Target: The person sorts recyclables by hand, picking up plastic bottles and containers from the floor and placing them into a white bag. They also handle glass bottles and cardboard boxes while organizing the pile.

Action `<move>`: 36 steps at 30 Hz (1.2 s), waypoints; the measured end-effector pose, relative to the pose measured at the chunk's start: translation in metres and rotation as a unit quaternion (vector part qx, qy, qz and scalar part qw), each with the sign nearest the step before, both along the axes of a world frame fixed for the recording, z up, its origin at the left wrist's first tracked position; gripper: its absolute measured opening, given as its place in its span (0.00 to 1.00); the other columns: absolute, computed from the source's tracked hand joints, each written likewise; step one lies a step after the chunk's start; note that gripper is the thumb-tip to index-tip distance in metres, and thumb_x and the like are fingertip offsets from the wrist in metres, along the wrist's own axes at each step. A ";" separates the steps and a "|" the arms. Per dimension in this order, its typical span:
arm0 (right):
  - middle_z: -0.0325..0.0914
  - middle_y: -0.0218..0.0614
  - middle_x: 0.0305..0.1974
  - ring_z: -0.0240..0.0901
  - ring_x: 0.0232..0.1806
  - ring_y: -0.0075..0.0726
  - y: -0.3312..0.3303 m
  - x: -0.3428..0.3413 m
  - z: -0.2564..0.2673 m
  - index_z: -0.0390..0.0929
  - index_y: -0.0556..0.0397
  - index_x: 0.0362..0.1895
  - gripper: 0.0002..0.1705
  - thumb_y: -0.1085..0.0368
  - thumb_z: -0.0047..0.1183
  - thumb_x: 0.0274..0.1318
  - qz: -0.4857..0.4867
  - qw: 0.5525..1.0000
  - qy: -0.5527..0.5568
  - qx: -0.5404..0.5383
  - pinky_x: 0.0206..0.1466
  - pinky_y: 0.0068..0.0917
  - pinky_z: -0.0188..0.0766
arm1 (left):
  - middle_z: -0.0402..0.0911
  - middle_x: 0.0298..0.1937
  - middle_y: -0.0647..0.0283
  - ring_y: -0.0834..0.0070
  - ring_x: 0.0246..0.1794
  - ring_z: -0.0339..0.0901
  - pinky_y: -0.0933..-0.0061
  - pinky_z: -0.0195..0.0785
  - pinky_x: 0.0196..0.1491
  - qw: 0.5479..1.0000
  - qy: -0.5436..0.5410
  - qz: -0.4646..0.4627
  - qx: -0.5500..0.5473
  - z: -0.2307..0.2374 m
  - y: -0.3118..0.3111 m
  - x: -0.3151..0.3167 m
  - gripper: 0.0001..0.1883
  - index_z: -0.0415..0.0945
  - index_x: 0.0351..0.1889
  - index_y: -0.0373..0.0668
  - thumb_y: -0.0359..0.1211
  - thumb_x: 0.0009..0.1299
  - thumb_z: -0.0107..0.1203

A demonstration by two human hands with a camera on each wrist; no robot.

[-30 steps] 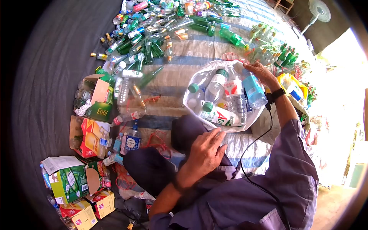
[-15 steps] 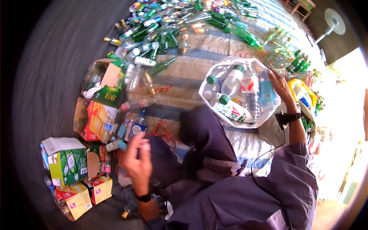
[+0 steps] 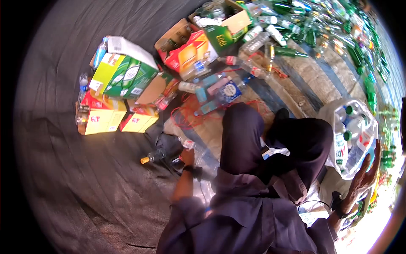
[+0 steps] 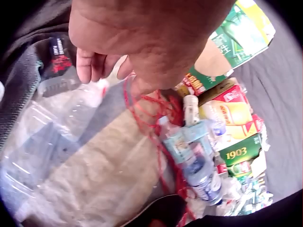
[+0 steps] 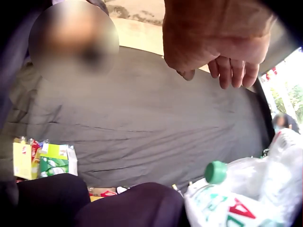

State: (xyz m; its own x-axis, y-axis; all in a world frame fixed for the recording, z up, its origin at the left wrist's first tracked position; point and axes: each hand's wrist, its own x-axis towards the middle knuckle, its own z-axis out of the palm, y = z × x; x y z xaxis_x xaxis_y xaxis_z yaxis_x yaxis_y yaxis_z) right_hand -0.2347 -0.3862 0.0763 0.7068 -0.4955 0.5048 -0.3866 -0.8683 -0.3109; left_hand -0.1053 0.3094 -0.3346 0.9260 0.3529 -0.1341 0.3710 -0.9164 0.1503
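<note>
Down beside the seated person's knee, the left hand (image 3: 187, 157) has its fingers curled at one end of a clear plastic bottle (image 3: 203, 156) with a red and white label. From the left wrist, the thumb and fingers of this hand (image 4: 132, 42) close around that end, which is blurred and partly hidden. The right hand (image 3: 363, 175) is held with fingers extended by the rim of a white plastic bag (image 3: 325, 111). Clear bottles fill the bag, several with green caps (image 3: 347, 135). In the right wrist view no object shows in the right hand (image 5: 220, 52).
Cardboard boxes (image 3: 127, 80) of bottles stand on the dark sheet (image 3: 63, 169) at left. Plastic bottles (image 3: 228, 91) and red string (image 3: 186, 116) lie before the knees. A big heap of glass bottles (image 3: 313, 29) spreads over the striped sheet at the back right.
The head view has swung left. The left hand has moved off the lap, down to the bottle beside the knee. The right hand stays by the bag, its fingers now straighter.
</note>
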 end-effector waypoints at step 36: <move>0.83 0.54 0.49 0.80 0.55 0.57 0.123 0.107 -0.042 0.80 0.64 0.51 0.22 0.74 0.64 0.49 0.264 0.948 0.021 0.174 0.57 0.46 0.76 | 0.78 0.53 0.58 0.70 0.46 0.74 0.69 0.72 0.44 0.855 -0.090 0.040 -0.509 0.079 -0.127 0.051 0.23 0.76 0.64 0.39 0.39 0.74 0.56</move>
